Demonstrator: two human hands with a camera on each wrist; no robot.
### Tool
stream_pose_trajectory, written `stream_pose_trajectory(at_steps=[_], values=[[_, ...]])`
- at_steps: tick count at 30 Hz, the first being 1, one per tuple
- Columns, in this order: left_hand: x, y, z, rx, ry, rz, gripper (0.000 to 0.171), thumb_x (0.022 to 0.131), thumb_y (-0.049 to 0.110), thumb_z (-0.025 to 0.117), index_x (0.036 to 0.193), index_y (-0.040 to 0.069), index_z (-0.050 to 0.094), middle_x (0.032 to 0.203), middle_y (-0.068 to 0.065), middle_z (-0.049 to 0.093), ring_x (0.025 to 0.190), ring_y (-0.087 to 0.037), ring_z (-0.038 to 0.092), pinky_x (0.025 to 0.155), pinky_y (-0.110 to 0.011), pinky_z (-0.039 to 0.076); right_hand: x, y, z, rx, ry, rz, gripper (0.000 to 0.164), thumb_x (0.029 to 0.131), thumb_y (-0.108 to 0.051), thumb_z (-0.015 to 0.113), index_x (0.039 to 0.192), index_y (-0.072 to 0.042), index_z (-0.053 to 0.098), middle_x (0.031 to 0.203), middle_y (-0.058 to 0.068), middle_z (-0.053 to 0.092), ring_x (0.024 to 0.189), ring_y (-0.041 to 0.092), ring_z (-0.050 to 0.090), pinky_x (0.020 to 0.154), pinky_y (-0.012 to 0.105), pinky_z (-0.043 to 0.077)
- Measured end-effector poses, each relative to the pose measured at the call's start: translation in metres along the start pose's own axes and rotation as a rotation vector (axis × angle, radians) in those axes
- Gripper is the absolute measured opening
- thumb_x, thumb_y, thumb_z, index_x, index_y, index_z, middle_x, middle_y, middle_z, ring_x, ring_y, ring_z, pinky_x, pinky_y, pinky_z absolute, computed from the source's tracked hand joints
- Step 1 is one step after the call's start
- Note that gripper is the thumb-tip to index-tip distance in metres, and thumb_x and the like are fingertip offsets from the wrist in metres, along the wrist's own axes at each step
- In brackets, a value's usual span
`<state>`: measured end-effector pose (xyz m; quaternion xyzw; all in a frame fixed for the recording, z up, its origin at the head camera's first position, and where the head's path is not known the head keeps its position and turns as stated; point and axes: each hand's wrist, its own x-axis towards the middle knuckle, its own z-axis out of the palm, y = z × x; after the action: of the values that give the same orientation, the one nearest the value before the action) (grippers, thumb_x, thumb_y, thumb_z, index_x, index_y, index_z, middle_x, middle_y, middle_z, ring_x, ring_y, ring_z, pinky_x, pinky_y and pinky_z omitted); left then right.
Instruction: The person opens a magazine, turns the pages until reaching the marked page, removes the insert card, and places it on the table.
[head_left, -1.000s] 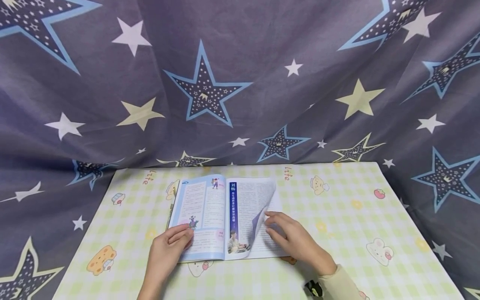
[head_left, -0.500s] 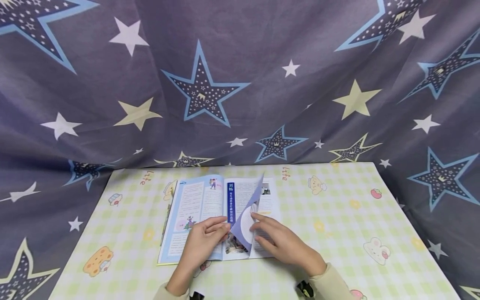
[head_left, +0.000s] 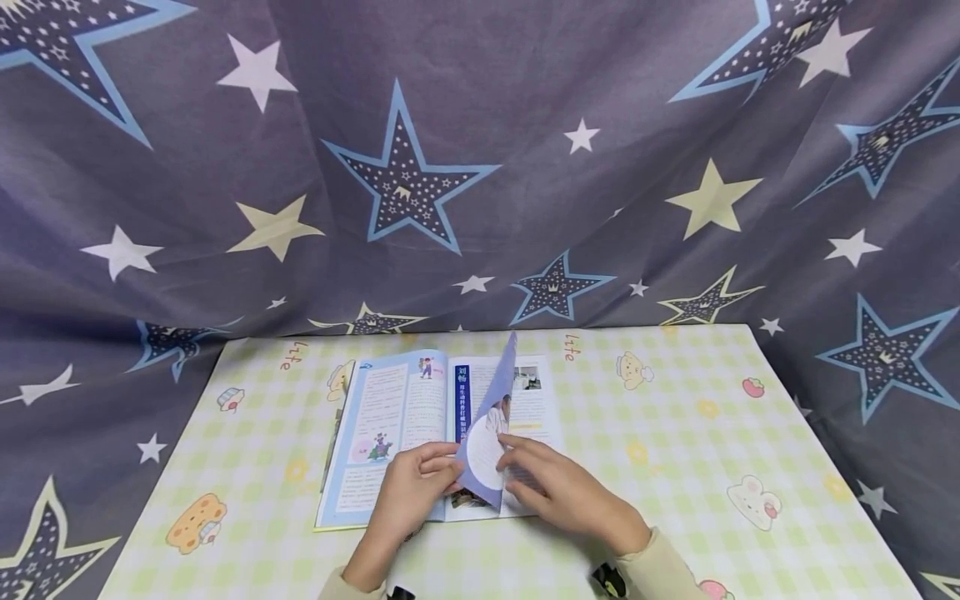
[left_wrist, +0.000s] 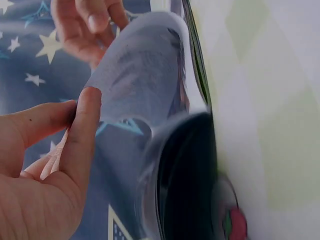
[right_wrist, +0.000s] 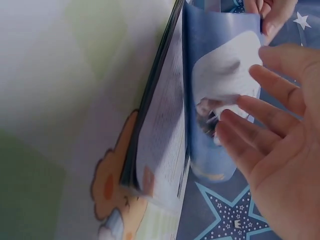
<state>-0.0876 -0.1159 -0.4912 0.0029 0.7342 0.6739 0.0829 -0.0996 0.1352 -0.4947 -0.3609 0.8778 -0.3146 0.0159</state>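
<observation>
An open magazine [head_left: 352, 467] lies on the table, its left page light blue with cartoon figures. One page [head_left: 491, 408], blue with a white oval, stands raised and curved near the middle. My left hand [head_left: 418, 482] pinches that page's edge between thumb and forefinger, as the left wrist view also shows at the page [left_wrist: 145, 70]. On the other side, my right hand [head_left: 558, 483] has its fingers spread, fingertips at the printed face of the raised page. The right wrist view shows these fingers [right_wrist: 270, 112] fairly straight, holding nothing between them.
A checked tablecloth [head_left: 660, 517] with cartoon animals covers the table. Behind and at both sides hangs a dark curtain [head_left: 450, 292] with stars. Black wrist straps [head_left: 609, 579] show at the sleeves.
My left hand has moved right from the left page to the raised page's edge. The page has swung left and stands more upright. My right hand has shifted slightly left with it.
</observation>
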Motion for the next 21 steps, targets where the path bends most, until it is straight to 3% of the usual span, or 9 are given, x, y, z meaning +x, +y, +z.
stream_pose_trajectory(at_steps=[9,16,21], values=[[-0.019,-0.006,-0.040,-0.026,0.196,-0.120,0.032,0.088,-0.003,0.072,0.117,-0.013,0.065,0.095,-0.020,0.073,0.079,-0.026,0.074,0.071,-0.030,0.061,-0.015,0.014,-0.002,-0.135,-0.071,0.015,0.051,0.086,-0.025,0.079,0.131,-0.008,0.059,0.144,0.022,0.049,0.136,0.038,0.043,0.114,0.050,0.034],[-0.038,-0.016,-0.084,0.042,0.320,-0.213,0.034,0.090,-0.002,0.071,0.121,-0.014,0.063,0.098,-0.020,0.073,0.080,-0.020,0.074,0.074,-0.028,0.061,-0.022,0.017,-0.006,-0.200,-0.218,0.157,0.070,0.083,-0.033,0.082,0.141,-0.007,0.053,0.152,0.025,0.038,0.140,0.048,0.031,0.114,0.059,0.030],[-0.049,-0.020,-0.106,0.110,0.373,-0.277,0.036,0.093,0.002,0.069,0.125,-0.012,0.061,0.100,-0.018,0.073,0.080,-0.013,0.073,0.074,-0.026,0.060,-0.022,0.018,-0.008,-0.198,-0.236,0.173,0.073,0.083,-0.036,0.082,0.143,-0.008,0.052,0.154,0.024,0.037,0.141,0.047,0.030,0.114,0.058,0.030]])
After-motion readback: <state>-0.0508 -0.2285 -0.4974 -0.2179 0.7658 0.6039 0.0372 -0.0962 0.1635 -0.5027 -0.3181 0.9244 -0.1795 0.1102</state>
